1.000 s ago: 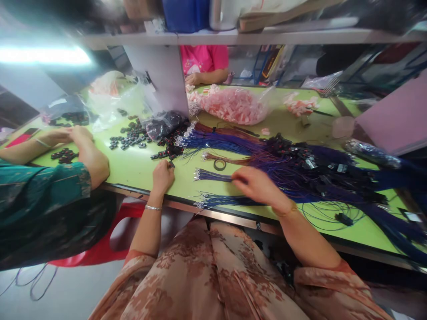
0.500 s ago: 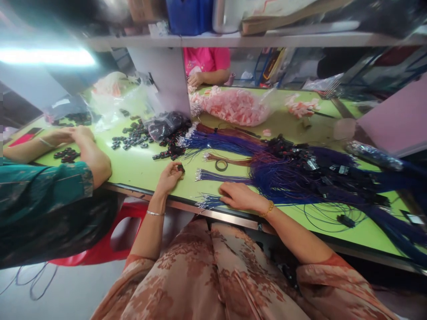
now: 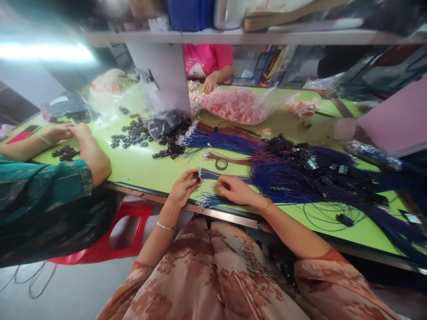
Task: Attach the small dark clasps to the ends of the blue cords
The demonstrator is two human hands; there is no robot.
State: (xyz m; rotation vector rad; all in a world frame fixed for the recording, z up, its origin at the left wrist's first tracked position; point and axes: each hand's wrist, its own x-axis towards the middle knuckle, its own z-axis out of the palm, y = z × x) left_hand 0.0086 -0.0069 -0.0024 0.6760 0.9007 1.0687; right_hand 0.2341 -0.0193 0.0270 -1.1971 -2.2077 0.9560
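In my left hand (image 3: 183,187) is a small black plastic connector (image 3: 196,176) with a bit of red on it, pinched between thumb and fingers. It sits right at the metal-tipped ends of a purple wire bundle (image 3: 222,174). My right hand (image 3: 236,190) is curled over the wires, fingers and thumb pressed together; what they hold, if anything, is hidden. Just below, a blue wire bundle (image 3: 211,200) with silvery terminals lies along the table's front edge. A ring of dark tape (image 3: 221,165) lies above the purple bundle, beside brown wires (image 3: 230,158).
Loose black connectors (image 3: 133,135) lie at left of centre, near a dark plastic bag (image 3: 168,124). Heaped wires with connectors (image 3: 300,169) cover the right. Across the table are a bag of pink pieces (image 3: 236,106) and a person's hand (image 3: 211,82). A co-worker's arms (image 3: 88,146) rest at left.
My left hand has moved right with the black connector, up to the purple wire ends. My right hand has shifted slightly up and left. The person opposite has moved a hand to the right.
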